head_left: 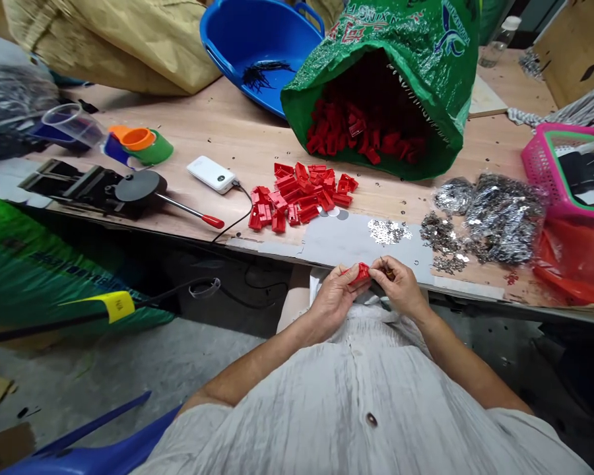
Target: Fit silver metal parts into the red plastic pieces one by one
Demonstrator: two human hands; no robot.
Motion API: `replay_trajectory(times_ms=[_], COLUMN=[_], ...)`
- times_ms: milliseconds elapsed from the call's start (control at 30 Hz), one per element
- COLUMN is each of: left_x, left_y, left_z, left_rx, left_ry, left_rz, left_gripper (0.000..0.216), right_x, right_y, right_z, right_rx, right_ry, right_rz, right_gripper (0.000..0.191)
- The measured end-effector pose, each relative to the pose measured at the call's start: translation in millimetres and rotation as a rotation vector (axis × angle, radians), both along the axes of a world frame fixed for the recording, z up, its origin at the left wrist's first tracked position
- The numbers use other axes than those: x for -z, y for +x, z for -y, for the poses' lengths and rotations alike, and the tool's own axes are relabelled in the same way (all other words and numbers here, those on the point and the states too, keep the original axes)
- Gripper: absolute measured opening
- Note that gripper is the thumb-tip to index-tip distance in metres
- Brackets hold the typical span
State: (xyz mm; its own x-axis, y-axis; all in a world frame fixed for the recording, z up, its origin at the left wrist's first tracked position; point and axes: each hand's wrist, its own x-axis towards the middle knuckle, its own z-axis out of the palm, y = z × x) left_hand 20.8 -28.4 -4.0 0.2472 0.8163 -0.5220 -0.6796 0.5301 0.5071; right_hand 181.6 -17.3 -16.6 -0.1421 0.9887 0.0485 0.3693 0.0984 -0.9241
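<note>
In front of my lap, at the table's edge, my left hand grips a small red plastic part between thumb and fingers. My right hand meets it from the other side, its thumb and forefinger pinched against the part's right end. A small dark, thin tool with a brownish handle sticks out from the right fingers; its kind is not clear. Just beyond the hands lies a grey sheet bearing a scatter of small shiny metal pieces. A loose heap of similar red plastic parts lies behind it.
A green sack spills open with more red parts. Bagged metal pieces and a pink basket stand right. Leftward are a white power bank with a cable and a lever tool. A blue basin sits behind.
</note>
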Motion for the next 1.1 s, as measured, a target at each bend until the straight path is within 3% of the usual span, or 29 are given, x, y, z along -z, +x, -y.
replay_trajectory(times_ms=[100,300,367,533,600,700,800,900,967,1100], left_x=[11.0,51.5,60.9,63.2,55.3,36.6,17.3,7.0,6.9,15.2], left_y=[-7,-20,-23,-24,-27,-37,-56,-80,-93,-103], left_z=[6,3,-1,-4,-5,-14,-33,-62,-82,-112], left_rx=[0.146,0.438,0.528,0.598,0.608,0.67,0.558,0.189,0.04,0.032], left_ry=[0.058,0.381,0.432,0.489,0.537,0.579,0.602,0.713,0.724,0.657], left_rz=[-0.202,-0.936,-1.085,-1.128,-1.127,-0.963,-0.944,-1.395,-1.739,-2.103], left_gripper=[0.035,0.009,0.01,0.029,0.029,0.026,0.025,0.024,0.031,0.037], right_x=[-4.3,-6.4,-5.4,-3.0,-1.7,0.3,0.6,-0.7,-1.5,-1.0], right_y=[26,95,105,102,99,98,98,98,99,100], right_z=[-9,-46,-57,-76,-81,-85,-86,-83,-79,-67], right_rx=[0.002,0.322,0.365,0.386,0.382,0.366,0.35,0.341,0.317,0.227], right_ry=[0.031,0.181,0.179,0.077,0.03,-0.017,-0.014,0.023,0.059,0.14], right_rz=[0.13,0.664,0.792,0.911,0.946,1.021,1.077,1.078,1.061,0.99], right_gripper=[0.017,0.018,0.018,0.021,0.023,0.027,0.031,0.031,0.031,0.028])
